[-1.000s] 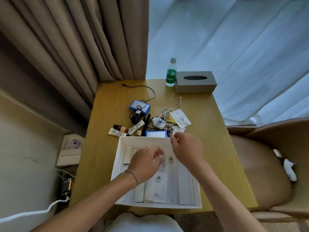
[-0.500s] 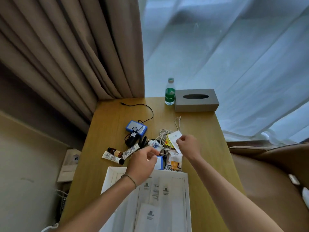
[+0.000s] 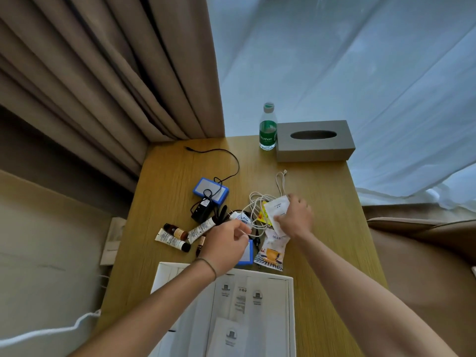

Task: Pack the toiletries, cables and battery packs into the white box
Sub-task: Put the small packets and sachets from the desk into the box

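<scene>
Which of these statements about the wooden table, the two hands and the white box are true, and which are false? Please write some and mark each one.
1. The right hand holds a small white paper sachet. True.
2. The clear water bottle with a green label lies on its side. False: it stands upright beside the grey tissue box.
3. The blue-edged battery pack is inside the white box. False: it lies on the wooden table, beyond the box.
4. The white coiled cable lies on the table between the hands. True.
5. The left hand is inside the white box. False: it is over the table beyond the box.
</scene>
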The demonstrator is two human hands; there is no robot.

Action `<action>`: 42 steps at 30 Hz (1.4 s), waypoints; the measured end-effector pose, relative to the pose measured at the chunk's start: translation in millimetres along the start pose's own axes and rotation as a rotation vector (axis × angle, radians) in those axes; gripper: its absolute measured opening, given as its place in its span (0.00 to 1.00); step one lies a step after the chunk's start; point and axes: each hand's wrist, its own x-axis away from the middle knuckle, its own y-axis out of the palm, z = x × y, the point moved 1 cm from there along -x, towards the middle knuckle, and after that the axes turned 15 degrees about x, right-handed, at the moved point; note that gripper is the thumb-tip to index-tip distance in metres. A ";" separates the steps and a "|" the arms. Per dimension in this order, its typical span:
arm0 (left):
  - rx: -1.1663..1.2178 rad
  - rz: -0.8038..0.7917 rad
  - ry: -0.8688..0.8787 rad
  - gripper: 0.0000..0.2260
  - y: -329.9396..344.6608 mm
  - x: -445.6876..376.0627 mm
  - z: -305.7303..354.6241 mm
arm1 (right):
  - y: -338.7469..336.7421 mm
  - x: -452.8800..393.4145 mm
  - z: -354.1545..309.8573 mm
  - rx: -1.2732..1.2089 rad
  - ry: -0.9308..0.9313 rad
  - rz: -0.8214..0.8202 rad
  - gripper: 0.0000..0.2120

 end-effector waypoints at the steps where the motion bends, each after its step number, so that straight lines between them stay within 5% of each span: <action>1: -0.016 -0.019 -0.009 0.06 2.8 -3.5 0.6 | -0.7 -1.5 2.1 -0.091 0.030 -0.007 0.30; 6: -0.093 -0.084 -0.089 0.06 26.1 -22.9 4.2 | -10.7 1.4 17.6 -0.524 0.166 -0.090 0.09; 11: -0.281 -0.166 -0.155 0.08 57.5 -40.5 3.6 | -27.7 17.8 40.3 -0.905 0.257 -0.116 0.02; 27: -0.659 -0.049 -0.185 0.23 119.6 -64.2 5.5 | -51.5 75.7 84.2 -1.129 0.297 -0.186 0.02; 38: -0.207 -0.053 -0.078 0.21 102.9 -52.6 13.0 | -72.8 110.4 81.1 -1.212 0.276 -0.195 0.06; 42: -0.008 0.018 0.075 0.11 77.6 -36.9 25.1 | -86.4 131.9 66.8 -1.230 0.181 -0.253 0.13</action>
